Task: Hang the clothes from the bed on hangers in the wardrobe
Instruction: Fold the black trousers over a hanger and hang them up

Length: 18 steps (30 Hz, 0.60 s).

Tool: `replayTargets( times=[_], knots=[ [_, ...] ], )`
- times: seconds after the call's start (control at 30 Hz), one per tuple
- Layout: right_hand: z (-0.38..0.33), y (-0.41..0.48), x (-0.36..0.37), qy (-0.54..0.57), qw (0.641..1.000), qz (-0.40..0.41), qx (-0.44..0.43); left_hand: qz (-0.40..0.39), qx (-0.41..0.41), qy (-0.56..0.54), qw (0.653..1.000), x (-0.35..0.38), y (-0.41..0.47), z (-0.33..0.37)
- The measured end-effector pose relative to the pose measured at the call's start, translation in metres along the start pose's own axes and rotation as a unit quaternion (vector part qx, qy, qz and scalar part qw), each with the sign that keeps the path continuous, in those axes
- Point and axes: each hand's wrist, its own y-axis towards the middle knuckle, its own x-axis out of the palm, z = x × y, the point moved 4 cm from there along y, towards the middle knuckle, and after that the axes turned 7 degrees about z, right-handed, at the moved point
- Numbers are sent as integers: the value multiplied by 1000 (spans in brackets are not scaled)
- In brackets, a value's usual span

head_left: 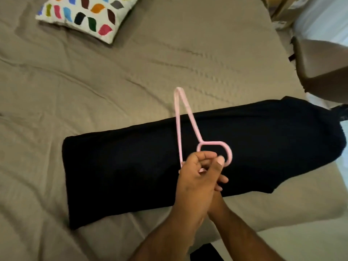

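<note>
Taupe sheets cover the bed (94,81), wrinkled in long creases, and it fills nearly the whole view. Far up and to the left of the grip lies one cushion (88,14), white with many-coloured leaf shapes. One black garment (122,166) lies folded into a long band across the bed, running from well left of the grip, under it, and on to the right, where its end hangs over the mattress edge.

Above the middle of that band the person holds one pink hanger (178,119). Its narrow frame reaches up and away from the grip, and its hook curls just to the right of the thumb. The left hand (194,179) has its fingers curled and its thumb raised against the hook, pinching the hanger. The right hand (223,180) sits tight behind and under the left. Only a few of its fingertips show, so I cannot tell whether it holds anything.

Far up and to the right of the grip stands one brown chair (320,59), beside the bed.
</note>
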Motion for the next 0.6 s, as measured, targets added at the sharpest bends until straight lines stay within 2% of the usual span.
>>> replayTargets(
  times=[0.1, 0.17, 0.27, 0.33, 0.43, 0.53, 0.6],
  knots=[
    [16, 23, -34, 64, 994, 23, 80, 15, 5, 83, 996, 8, 15, -26],
    [30, 40, -55, 127, 975, 53, 172, 84, 0, 105, 991, -8, 30, -38],
    [39, 55, -73, 158, 956, 19, 245, 223, 15, 139, 965, -71, 58, -54],
    [42, 60, -76, 173, 948, -15, 266, 312, 37, 191, 930, -124, 73, -61],
    [43, 64, -78, 197, 940, -43, 275, 418, 64, 320, 848, -197, 77, -59],
    [46, 63, -78, 207, 943, -62, 253, 477, 92, 405, 775, -255, 77, -56],
    [48, 59, -76, 205, 949, -70, 229, 495, 66, 434, 750, -283, 78, -57]
  ],
)
